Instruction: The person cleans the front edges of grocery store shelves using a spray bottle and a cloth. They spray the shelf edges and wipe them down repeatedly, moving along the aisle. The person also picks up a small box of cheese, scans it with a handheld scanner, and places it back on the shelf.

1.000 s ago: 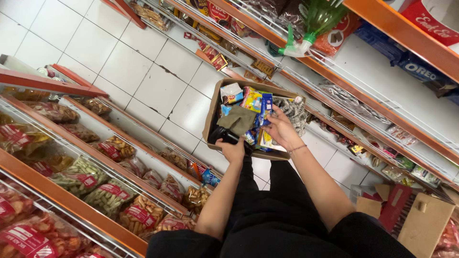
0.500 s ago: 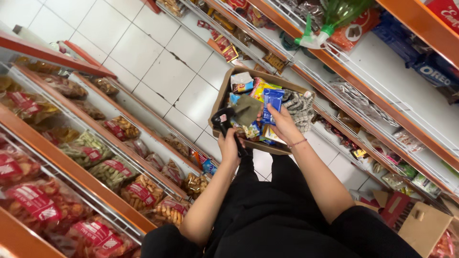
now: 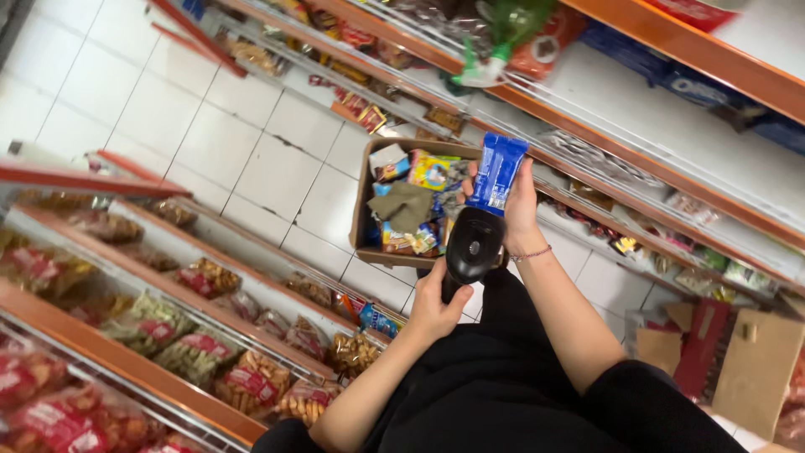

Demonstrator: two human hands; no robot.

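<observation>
My right hand [image 3: 520, 210] grips a blue snack packet [image 3: 496, 173] and holds it up above a brown cardboard box [image 3: 363, 210] of mixed packets on the white tiled floor. My left hand [image 3: 433, 308] holds a black handheld scanner [image 3: 472, 244], its head raised just under the blue packet. Both arms reach out over my black clothing at the bottom of the head view.
Orange-edged shelves run along both sides of the aisle. The left shelves [image 3: 126, 361] carry bags of snacks; the right shelves [image 3: 637, 168] hold more packets and a green bottle [image 3: 503, 38]. Flattened cardboard boxes [image 3: 738, 361] lie at the lower right.
My right hand has lifted the blue packet out of the box. My left hand has raised the scanner up towards it. The view has shifted slightly.
</observation>
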